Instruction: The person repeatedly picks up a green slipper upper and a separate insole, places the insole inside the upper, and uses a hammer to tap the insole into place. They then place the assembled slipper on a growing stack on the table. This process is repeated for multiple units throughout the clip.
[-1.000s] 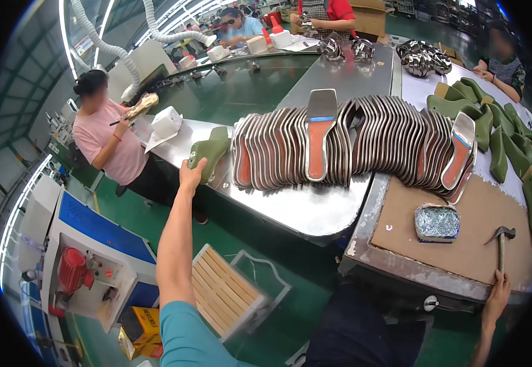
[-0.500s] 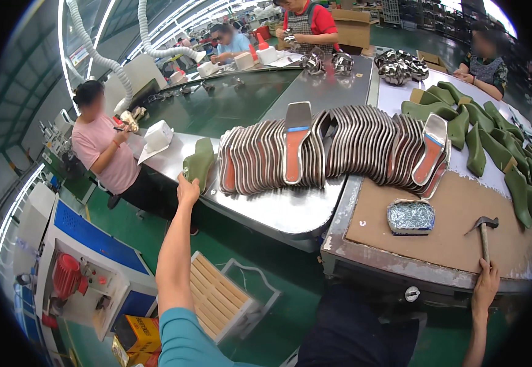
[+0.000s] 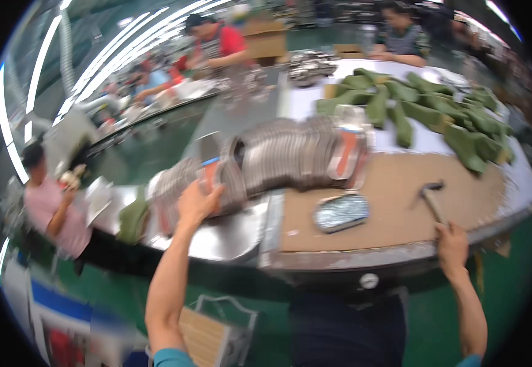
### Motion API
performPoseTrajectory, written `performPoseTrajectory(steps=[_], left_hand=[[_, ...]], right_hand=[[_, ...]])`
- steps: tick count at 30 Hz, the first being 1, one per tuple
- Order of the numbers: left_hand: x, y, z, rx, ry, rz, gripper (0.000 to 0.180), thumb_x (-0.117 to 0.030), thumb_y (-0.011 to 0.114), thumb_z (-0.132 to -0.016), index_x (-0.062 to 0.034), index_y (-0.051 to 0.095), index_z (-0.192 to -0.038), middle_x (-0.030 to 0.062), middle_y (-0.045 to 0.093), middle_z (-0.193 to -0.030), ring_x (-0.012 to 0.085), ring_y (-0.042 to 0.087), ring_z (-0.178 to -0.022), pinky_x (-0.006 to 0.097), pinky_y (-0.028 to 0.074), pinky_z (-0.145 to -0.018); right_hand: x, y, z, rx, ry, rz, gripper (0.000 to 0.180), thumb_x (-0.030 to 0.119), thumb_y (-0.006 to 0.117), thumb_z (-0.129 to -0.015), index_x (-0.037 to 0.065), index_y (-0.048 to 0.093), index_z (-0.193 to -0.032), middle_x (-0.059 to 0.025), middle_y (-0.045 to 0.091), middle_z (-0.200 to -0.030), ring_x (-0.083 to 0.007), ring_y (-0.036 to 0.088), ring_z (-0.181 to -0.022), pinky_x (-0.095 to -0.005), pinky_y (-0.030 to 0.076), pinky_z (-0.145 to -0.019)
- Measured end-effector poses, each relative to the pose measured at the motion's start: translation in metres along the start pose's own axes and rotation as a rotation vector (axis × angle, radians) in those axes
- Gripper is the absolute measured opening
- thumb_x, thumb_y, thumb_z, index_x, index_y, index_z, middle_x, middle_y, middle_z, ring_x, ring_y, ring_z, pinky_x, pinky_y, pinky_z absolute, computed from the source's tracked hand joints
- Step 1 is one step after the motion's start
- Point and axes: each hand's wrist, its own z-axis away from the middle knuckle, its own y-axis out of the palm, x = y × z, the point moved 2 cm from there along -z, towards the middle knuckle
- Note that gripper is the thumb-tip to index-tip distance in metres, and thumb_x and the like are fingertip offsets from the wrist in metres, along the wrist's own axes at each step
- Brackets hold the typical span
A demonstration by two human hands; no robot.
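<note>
My left hand (image 3: 197,205) is at the front of a long row of upright insoles (image 3: 278,156), its thumb apart from the fingers. Just beyond the fingertips a single insole (image 3: 209,168) with an orange face, a blue stripe and a dark top stands out from the row. Blur hides whether the hand touches it. In my right hand (image 3: 451,244) is the handle of a hammer (image 3: 432,199), its head over the brown board. At the row's left end a green shoe last (image 3: 132,219) stands on the metal table. A container of small silvery nails (image 3: 340,213) lies between my hands.
A pile of green shoe lasts (image 3: 425,107) covers the far right of the bench, behind the brown board (image 3: 394,183). Shiny metallic parts (image 3: 309,67) lie farther back. One person in pink (image 3: 58,208) stands at the left; others work across the table.
My left hand has let go of the green shoe last and moved right to the insoles. My right hand still holds the hammer, now farther over the board. The whole view has turned right.
</note>
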Motion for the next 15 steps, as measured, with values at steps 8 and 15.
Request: performPoseTrajectory(steps=[8, 15], left_hand=[[0.079, 0.033, -0.04, -0.311, -0.179, 0.865, 0.018, -0.022, 0.059, -0.084, -0.0037, 0.058, -0.087, -0.0024, 0.049, -0.069, 0.0097, 0.041, -0.056, 0.027, 0.035, -0.052], [-0.101, -0.037, 0.079, -0.332, -0.049, 1.501, 0.056, -0.02, 0.061, -0.085, 0.0021, 0.039, -0.132, 0.0097, 0.058, -0.107, 0.014, 0.06, -0.087, 0.024, 0.046, -0.067]], right_hand=[[0.003, -0.006, -0.012, 0.034, 0.036, -0.225, 0.03, 0.015, 0.06, -0.082, 0.013, 0.061, -0.112, -0.0148, 0.059, -0.101, -0.0344, 0.056, -0.092, -0.0435, 0.046, -0.081], [-0.081, 0.017, -0.047, 0.007, 0.47, -0.574, 0.045, 0.025, 0.065, -0.084, 0.003, 0.053, -0.121, -0.0202, 0.058, -0.115, -0.0357, 0.054, -0.107, -0.0421, 0.043, -0.092]])
